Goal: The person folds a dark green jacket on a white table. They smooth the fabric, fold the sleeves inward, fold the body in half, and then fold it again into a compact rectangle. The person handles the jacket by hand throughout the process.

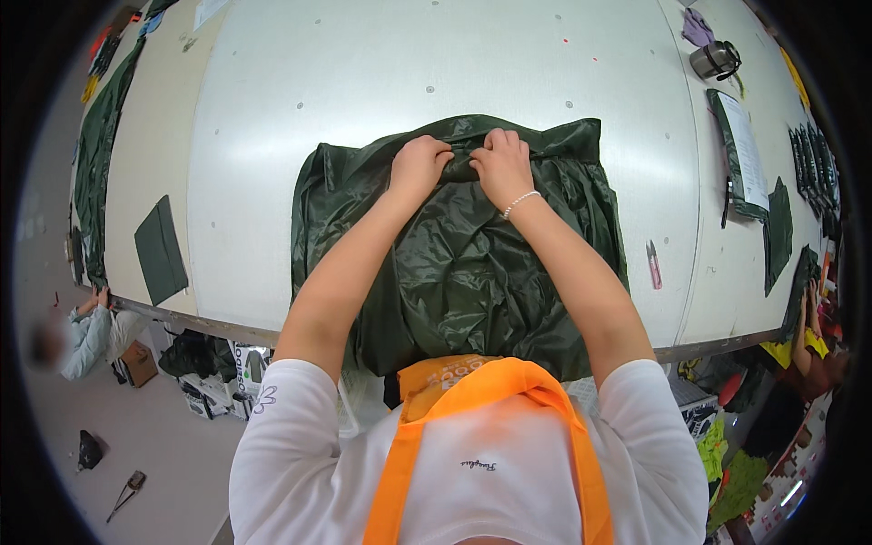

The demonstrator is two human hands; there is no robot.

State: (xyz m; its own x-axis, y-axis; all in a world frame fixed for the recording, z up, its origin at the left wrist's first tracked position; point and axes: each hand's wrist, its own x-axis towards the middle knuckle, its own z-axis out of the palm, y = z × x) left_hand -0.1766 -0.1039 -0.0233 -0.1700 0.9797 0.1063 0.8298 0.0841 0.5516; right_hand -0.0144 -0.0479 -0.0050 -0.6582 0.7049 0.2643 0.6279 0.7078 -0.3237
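A shiny dark green garment [454, 282] is spread in front of me on the pale table, its lower part hanging over the near edge. Close together at its far band, both hands pinch the fabric. My left hand [419, 166] has thumb and forefinger pressed together on a fold. Just to the right, my right hand [505, 165] is likewise closed on the cloth, a beaded bracelet at its wrist. Folds and wrinkles run down the garment between my forearms. Exactly which edge lies between the fingertips is too small to tell.
Thread snips [654, 265] lie right of the garment. Further right are a steel jug [715, 60], a purple cloth [697, 27] and a paper sheet [743, 150] on a dark packet. A folded green piece [162, 250] lies left. Other people work at both sides.
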